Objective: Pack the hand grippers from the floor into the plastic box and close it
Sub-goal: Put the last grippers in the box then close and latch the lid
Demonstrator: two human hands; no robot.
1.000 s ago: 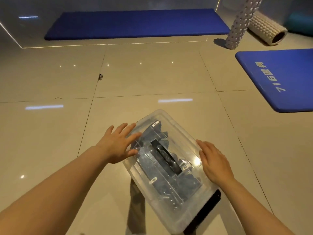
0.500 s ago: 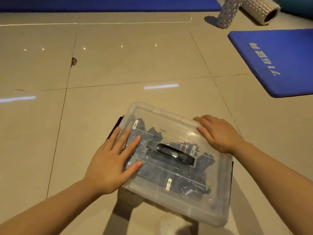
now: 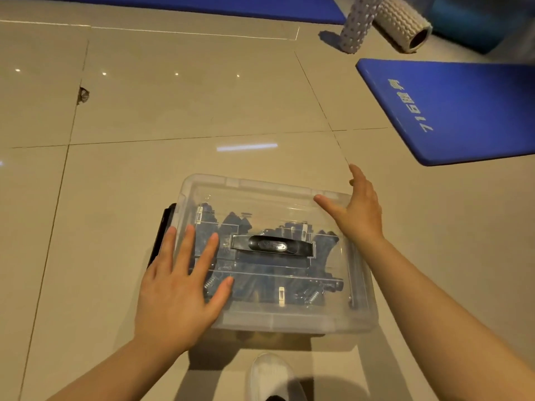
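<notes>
Plastic box (image 3: 272, 316) on the tiled floor (image 3: 173, 111), lid on, hand grippers (image 3: 260, 282) inside. Left hand (image 3: 179, 293) flat on the lid's left end, fingers straight; right hand (image 3: 359, 209) spread above its right end, holding nothing.

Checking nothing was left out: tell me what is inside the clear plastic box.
Through the clear lid of the plastic box, dark hand grippers with metal springs are piled inside. The black lid handle and left hand cover some; their number cannot be told.
</notes>
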